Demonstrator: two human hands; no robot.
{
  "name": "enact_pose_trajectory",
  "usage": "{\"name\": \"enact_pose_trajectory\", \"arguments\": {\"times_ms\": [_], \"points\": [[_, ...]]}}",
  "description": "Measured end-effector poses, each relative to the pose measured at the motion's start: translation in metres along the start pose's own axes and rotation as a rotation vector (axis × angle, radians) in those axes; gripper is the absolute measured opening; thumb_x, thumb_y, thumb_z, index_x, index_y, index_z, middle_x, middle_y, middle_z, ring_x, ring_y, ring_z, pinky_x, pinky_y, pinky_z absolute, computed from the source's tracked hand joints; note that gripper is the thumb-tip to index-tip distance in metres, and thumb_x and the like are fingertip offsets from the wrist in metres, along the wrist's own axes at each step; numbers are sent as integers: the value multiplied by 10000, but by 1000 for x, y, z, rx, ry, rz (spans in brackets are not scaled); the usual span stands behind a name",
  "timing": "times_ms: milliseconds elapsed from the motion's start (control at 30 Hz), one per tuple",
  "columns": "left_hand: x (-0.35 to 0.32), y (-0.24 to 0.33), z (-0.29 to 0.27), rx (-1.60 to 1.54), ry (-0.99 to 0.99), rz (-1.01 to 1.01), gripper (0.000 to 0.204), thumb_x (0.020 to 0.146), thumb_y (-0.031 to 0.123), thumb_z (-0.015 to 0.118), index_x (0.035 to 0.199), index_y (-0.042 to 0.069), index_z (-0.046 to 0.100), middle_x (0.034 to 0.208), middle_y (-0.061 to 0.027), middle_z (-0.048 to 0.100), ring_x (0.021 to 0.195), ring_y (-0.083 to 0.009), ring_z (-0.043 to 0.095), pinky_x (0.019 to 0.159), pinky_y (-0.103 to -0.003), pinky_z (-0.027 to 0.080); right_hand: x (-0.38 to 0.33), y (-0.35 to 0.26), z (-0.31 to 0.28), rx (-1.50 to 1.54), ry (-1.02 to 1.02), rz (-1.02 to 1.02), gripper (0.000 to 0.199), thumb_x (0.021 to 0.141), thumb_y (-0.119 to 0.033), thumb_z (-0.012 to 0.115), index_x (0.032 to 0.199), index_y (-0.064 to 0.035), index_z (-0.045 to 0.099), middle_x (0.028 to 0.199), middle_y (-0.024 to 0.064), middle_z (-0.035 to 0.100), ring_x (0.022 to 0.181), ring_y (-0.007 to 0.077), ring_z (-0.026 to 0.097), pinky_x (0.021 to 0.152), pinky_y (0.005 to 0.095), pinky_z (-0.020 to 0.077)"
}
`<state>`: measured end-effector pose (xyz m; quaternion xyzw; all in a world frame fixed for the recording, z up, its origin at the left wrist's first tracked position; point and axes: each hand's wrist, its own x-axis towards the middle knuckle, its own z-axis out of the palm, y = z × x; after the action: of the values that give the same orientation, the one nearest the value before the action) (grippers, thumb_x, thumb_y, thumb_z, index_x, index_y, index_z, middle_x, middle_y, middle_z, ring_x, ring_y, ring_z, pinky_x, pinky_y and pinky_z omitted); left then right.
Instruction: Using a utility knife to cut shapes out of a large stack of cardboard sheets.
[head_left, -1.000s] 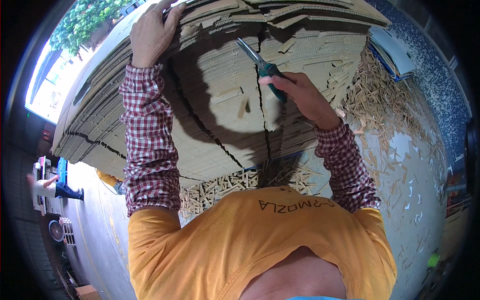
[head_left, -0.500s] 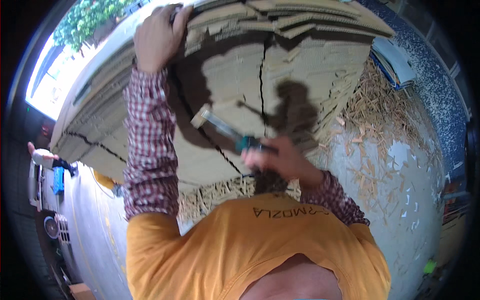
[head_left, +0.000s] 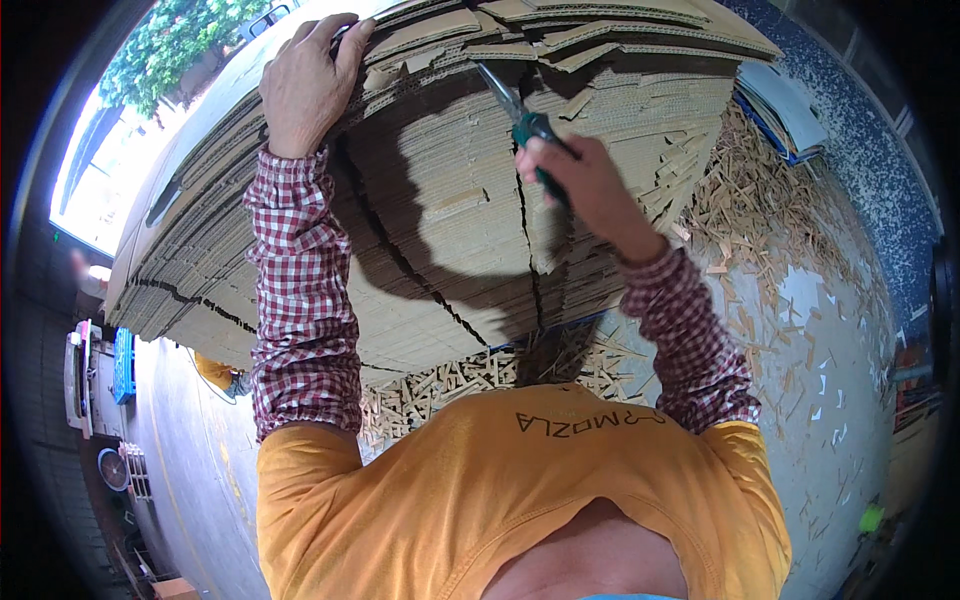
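Note:
A tall stack of cut cardboard sheets (head_left: 420, 300) fills the space before me, its ragged edges facing me. My left hand (head_left: 305, 85) grips the top edge of the stack at the upper left, fingers bent over it. In my right hand (head_left: 580, 175) is a pair of long-nose pliers (head_left: 525, 125) with green and black handles. The jaws point up and left, their tips at the torn edge of the upper sheets. Whether the tips pinch any cardboard cannot be made out.
Torn cardboard strips (head_left: 755, 185) lie heaped on the floor at the right, and more scraps (head_left: 440, 390) lie below the stack. Folded blue-and-white sheets (head_left: 780, 115) rest at the upper right. Far left, a blue crate (head_left: 124, 365) stands near a partly visible person (head_left: 92, 275).
My right hand has raised the pliers from low before the stack to its upper edge. The cardboard piece at their tips is gone. My left hand stays on the top edge.

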<state>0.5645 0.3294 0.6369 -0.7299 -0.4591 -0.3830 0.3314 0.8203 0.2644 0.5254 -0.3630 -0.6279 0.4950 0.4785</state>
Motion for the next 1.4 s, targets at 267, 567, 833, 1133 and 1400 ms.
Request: {"name": "enact_pose_trajectory", "arguments": {"times_ms": [267,567,833,1133,1400], "points": [[-3,9,-6,23,35,8,316,884,379,505,934,116,673,855,-107,648,781,-291,625,677,-403,480,-23,27,43,164,147,-12,204,864,-216,549,843,-19,599,660,-21,551,553,59,468,484,237,367],[0,5,-3,94,63,78,348,886,417,490,958,124,664,850,-90,649,767,-263,632,675,-394,484,-47,39,3,-126,-286,-86,308,891,-295,556,1025,-29,637,690,-44,497,662,41,431,592,235,366],[-1,5,2,66,14,31,341,885,426,496,984,145,663,864,-83,650,765,-259,633,668,-388,481,-3,-13,-30,-281,-69,-67,341,916,-347,523,902,-34,657,591,-90,369,530,33,316,481,230,254],[-5,5,-4,57,9,20,314,886,391,503,975,139,666,888,-84,653,800,-262,632,694,-396,478,-5,14,20,70,-52,-106,308,910,-306,527,884,-12,617,672,-20,530,603,64,472,520,254,381],[-3,8,7,44,22,-4,300,899,359,488,968,125,663,888,-93,644,815,-282,617,696,-397,471,-121,152,85,123,-205,162,334,886,-310,574,833,19,579,674,2,545,639,108,504,599,283,418]]}}
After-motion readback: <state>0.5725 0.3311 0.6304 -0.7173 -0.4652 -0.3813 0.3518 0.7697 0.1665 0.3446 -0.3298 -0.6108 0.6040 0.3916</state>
